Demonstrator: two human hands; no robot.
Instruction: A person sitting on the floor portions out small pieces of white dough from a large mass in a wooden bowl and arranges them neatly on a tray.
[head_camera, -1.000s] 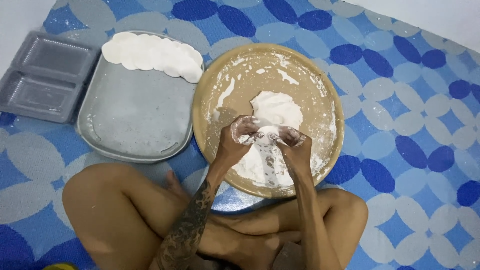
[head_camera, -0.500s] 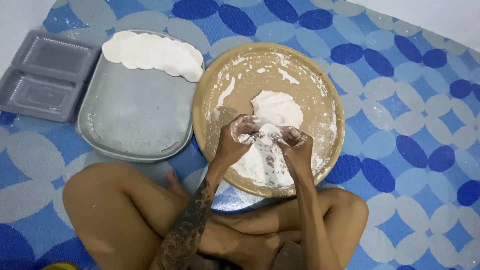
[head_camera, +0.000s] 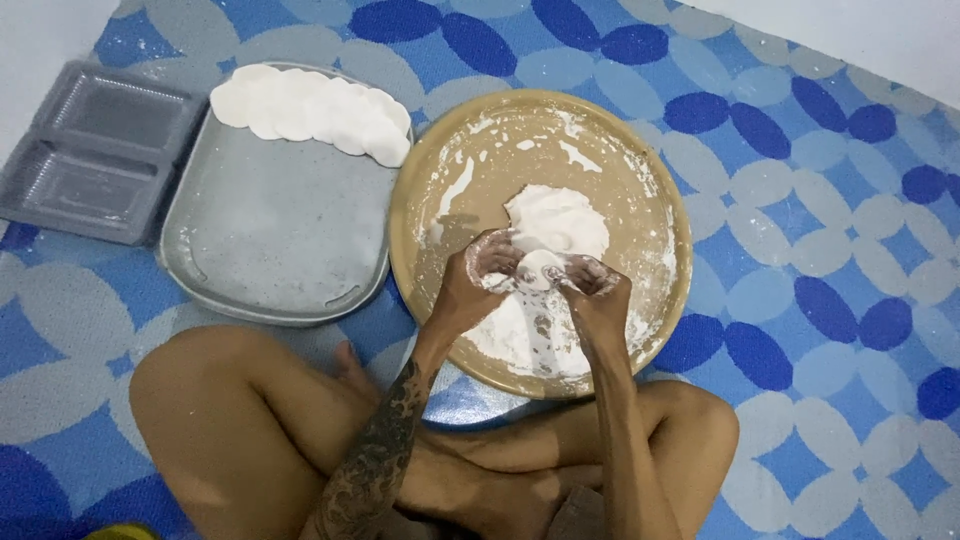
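Note:
Both hands are over a round tan tray (head_camera: 660, 190) dusted with flour. My left hand (head_camera: 478, 282) and my right hand (head_camera: 594, 292) pinch a small white lump of dough (head_camera: 540, 268) between their floury fingers. Just beyond the hands, in the middle of the tray, lies a bigger mound of white dough (head_camera: 556, 218). A patch of flour (head_camera: 520, 335) covers the tray under my wrists.
Left of the round tray lies a grey rectangular metal tray (head_camera: 270, 240) with several flat white dough discs (head_camera: 312, 112) overlapping along its far edge. A grey two-compartment plastic tray (head_camera: 90, 150) lies further left. My crossed legs rest on the blue patterned mat (head_camera: 830, 250).
The hands have stayed over the same spot of the round tray, fingers working the small lump; nothing else has moved.

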